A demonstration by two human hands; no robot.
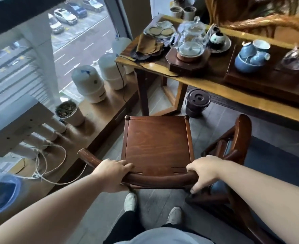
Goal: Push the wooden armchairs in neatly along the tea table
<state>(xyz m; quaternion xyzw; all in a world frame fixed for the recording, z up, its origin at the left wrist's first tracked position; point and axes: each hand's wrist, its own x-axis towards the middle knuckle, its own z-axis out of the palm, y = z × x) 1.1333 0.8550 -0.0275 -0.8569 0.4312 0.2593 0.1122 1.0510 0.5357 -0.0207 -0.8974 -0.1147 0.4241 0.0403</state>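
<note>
A dark wooden armchair (156, 138) stands right in front of me, its square seat facing the tea table (233, 101). Both hands grip its curved back rail: my left hand (113, 175) on the left part, my right hand (204, 170) on the right part. The seat's front edge sits a little short of the table's near left corner and leg. A second wooden armchair (240, 138) stands close on the right, turned at an angle, partly under the table edge.
A dark lidded bucket (197, 103) sits on the floor under the table. The table carries a glass teapot (192, 35), blue cups (251, 57) and a tray. A low window ledge (99, 124) at left holds white tanks, a pot and cables.
</note>
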